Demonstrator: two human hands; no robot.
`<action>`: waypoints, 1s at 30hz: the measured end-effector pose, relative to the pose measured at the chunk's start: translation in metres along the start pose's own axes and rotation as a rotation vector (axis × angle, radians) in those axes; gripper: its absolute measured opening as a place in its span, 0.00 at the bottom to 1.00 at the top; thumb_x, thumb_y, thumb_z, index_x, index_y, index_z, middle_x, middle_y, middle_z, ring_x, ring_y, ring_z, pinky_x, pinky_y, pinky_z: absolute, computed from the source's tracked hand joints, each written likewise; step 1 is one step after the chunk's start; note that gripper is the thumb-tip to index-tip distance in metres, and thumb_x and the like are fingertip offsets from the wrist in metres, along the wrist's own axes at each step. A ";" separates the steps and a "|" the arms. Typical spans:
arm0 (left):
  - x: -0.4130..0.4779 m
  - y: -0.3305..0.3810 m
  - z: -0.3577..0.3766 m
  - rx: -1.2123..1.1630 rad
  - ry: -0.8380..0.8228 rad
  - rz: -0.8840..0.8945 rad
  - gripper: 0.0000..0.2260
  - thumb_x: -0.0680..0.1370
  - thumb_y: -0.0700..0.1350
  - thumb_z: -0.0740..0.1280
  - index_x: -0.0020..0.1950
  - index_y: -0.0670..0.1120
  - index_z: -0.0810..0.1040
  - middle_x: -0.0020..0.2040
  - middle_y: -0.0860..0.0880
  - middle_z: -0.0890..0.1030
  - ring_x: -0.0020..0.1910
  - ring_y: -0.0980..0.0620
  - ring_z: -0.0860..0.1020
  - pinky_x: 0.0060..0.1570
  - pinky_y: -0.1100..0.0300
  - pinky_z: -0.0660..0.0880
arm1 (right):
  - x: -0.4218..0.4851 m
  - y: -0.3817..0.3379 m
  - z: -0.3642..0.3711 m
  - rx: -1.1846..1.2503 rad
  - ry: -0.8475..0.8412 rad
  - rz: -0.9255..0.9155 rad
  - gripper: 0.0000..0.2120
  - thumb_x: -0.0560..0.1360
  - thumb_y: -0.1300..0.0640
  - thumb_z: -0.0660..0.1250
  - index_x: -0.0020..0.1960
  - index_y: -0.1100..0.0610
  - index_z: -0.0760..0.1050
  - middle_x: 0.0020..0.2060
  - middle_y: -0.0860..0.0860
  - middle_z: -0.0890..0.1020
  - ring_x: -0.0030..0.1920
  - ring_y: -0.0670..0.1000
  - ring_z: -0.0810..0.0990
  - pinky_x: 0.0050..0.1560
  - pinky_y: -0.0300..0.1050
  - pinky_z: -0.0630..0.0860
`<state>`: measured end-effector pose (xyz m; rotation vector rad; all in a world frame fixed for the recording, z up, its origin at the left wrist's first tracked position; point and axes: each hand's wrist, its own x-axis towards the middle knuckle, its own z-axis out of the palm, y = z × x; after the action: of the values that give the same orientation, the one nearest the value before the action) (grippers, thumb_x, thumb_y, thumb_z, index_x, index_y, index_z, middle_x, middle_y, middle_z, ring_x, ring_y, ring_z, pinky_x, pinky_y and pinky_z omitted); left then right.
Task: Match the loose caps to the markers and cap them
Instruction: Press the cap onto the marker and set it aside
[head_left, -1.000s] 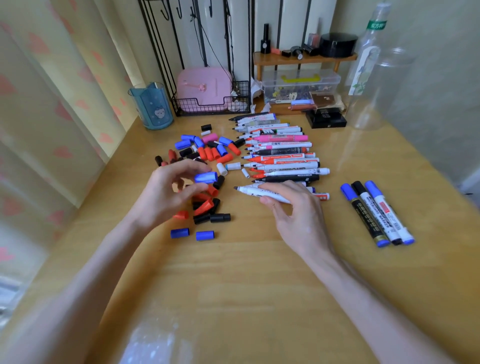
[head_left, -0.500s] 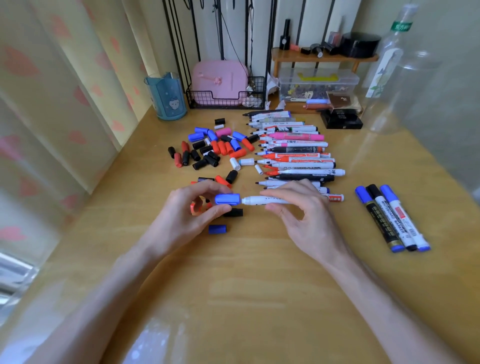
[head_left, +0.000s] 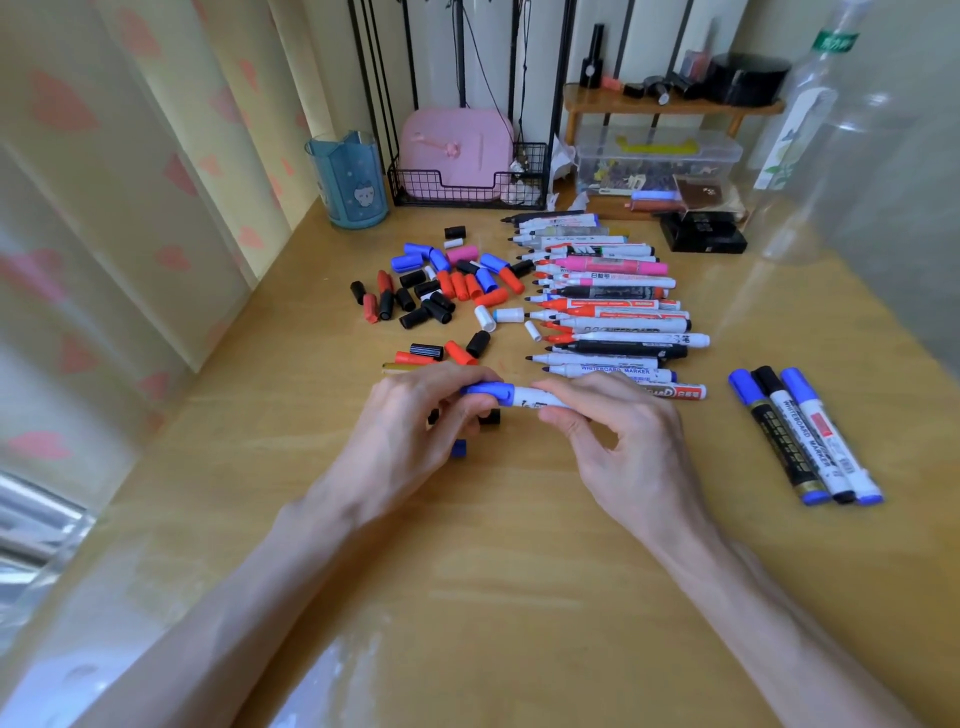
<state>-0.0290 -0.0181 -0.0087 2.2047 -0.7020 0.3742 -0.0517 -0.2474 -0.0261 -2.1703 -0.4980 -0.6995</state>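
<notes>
Left hand (head_left: 410, 431) pinches blue cap (head_left: 488, 391), cap on tip of white marker (head_left: 537, 398). Right hand (head_left: 618, 447) grips barrel, near front of uncapped marker row (head_left: 613, 312). "WHITEBOARD MARKER" legible on one row barrel and on capped trio (head_left: 802, 436) at right.

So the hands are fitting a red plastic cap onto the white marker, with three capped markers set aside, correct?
No: in the head view the plastic cap is blue, not red; the white cylindrical marker and three capped markers are as stated.
</notes>
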 end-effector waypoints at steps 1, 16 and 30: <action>0.000 0.000 0.000 0.003 0.004 0.008 0.07 0.83 0.46 0.67 0.58 0.48 0.83 0.43 0.55 0.83 0.39 0.57 0.83 0.44 0.52 0.79 | 0.000 0.000 0.000 0.001 0.007 0.001 0.10 0.78 0.59 0.72 0.58 0.58 0.86 0.46 0.49 0.86 0.45 0.52 0.82 0.47 0.49 0.77; 0.006 -0.001 -0.003 -0.034 -0.045 -0.058 0.08 0.85 0.50 0.65 0.61 0.50 0.81 0.45 0.64 0.81 0.43 0.59 0.78 0.44 0.66 0.72 | 0.012 0.008 -0.016 0.021 -0.092 0.075 0.11 0.76 0.59 0.76 0.59 0.55 0.86 0.49 0.45 0.85 0.52 0.46 0.81 0.54 0.37 0.75; 0.042 -0.078 -0.017 0.068 0.109 -0.328 0.08 0.82 0.44 0.70 0.60 0.49 0.83 0.56 0.57 0.84 0.57 0.59 0.80 0.57 0.56 0.77 | 0.007 0.014 -0.011 -0.082 -0.044 0.168 0.11 0.77 0.58 0.76 0.59 0.53 0.86 0.50 0.44 0.85 0.53 0.45 0.81 0.53 0.35 0.74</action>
<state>0.0503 0.0226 -0.0241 2.2944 -0.2653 0.3497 -0.0422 -0.2637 -0.0229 -2.2772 -0.3101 -0.5904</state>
